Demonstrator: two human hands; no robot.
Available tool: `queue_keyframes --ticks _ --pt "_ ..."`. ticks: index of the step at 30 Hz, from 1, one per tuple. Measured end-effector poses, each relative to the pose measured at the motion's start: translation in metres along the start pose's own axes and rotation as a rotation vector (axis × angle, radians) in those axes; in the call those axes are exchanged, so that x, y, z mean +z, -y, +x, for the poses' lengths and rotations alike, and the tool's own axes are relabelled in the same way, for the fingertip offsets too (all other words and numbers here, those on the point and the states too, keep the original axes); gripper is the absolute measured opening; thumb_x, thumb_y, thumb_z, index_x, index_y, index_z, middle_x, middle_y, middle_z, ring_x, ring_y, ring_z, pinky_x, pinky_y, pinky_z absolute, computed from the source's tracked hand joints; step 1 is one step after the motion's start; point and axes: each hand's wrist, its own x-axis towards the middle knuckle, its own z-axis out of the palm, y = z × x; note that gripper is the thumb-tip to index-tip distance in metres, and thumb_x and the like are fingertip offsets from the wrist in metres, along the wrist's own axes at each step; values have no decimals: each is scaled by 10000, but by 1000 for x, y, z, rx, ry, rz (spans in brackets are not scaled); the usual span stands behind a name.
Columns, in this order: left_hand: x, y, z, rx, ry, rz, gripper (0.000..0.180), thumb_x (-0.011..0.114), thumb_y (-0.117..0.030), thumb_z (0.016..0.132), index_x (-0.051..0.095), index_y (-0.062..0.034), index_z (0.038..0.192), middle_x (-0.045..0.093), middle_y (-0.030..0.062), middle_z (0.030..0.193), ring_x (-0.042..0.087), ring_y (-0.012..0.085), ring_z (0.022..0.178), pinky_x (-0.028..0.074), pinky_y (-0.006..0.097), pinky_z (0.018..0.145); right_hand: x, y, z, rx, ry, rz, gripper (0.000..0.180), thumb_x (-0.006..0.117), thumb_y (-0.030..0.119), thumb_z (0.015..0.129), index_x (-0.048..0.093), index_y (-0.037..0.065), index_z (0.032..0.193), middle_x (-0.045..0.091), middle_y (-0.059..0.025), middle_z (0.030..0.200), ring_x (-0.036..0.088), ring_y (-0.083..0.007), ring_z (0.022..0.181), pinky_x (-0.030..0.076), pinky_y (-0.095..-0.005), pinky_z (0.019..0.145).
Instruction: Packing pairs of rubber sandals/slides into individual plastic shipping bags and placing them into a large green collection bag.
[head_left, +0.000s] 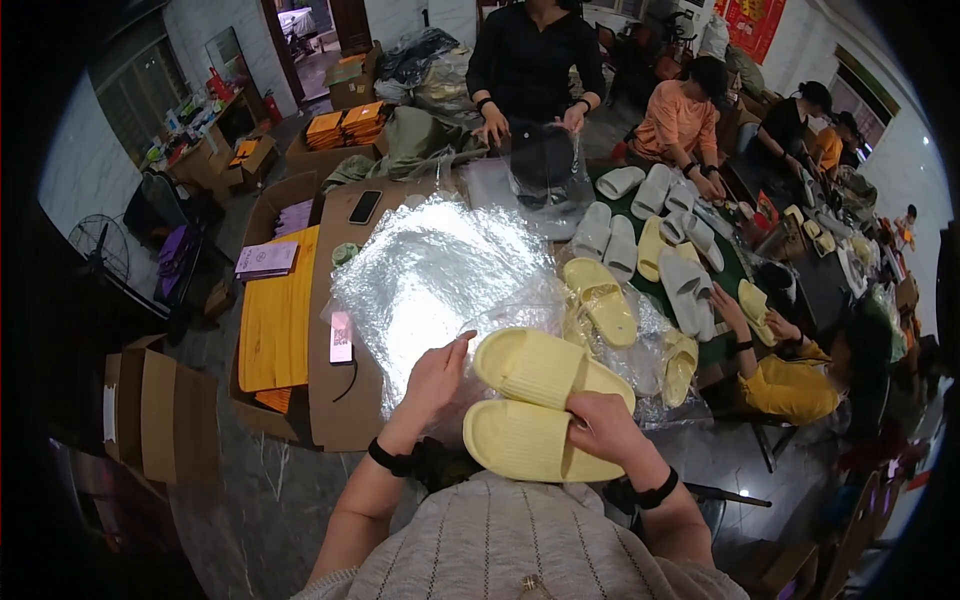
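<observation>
A pair of pale yellow slippers, one beside the other, is held in front of my body. My right hand grips both near their inner edges, its thumb over one strap. To the left of the slippers, my left hand has its fingers closed at the edge of a clear plastic bag; the exact pinch is hard to see against the glare. Beneath lies a shiny stack of clear plastic bags. Just beyond the pair, another yellow slipper rests in clear plastic.
Grey slippers lie on the table to the right. Left are a phone, a pink-white label card and a carton with yellow-orange packaging. A person in black handles plastic across the table; a person in yellow holds slippers at right.
</observation>
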Motion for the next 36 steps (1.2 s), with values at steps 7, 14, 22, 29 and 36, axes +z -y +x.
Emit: queue_keyframes --ticks 7,14,22,29,36 --pt "-12 -9 -12 500 -139 325 387 441 -254 979 556 -147 1334 610 237 1178 550 399 1130 446 450 968 11 -10 18 203 -81 -155 198 642 142 794 506 60 912 598 -123 692 623 -333 675 479 -440 591" --pt "-8 -30 -22 606 -68 359 375 515 -250 964 570 -143 1319 393 209 1462 337 441 1355 313 513 1104 26 -6 24 399 -222 132 214 632 157 834 509 33 958 592 -135 650 621 -345 609 476 -444 544" --pt "18 -63 -35 712 92 189 413 489 -207 972 517 -114 1373 337 154 1519 255 381 1423 212 501 1153 72 -15 56 550 -51 -44 259 567 242 917 532 47 1083 667 -185 901 667 -328 835 519 -411 696" --pt "-13 -80 -72 710 118 174 413 455 -135 949 532 -84 1352 364 170 1502 297 383 1401 228 481 1145 71 6 150 556 -199 816 272 442 242 1013 492 1 1128 632 -94 1042 614 -220 986 490 -352 830" --pt "-21 -18 -56 540 46 246 450 559 -158 902 533 -75 1344 421 220 1439 416 415 1301 354 463 1063 164 -27 187 297 -312 189 380 449 346 978 528 84 1242 666 -127 1029 641 -352 926 506 -406 802"
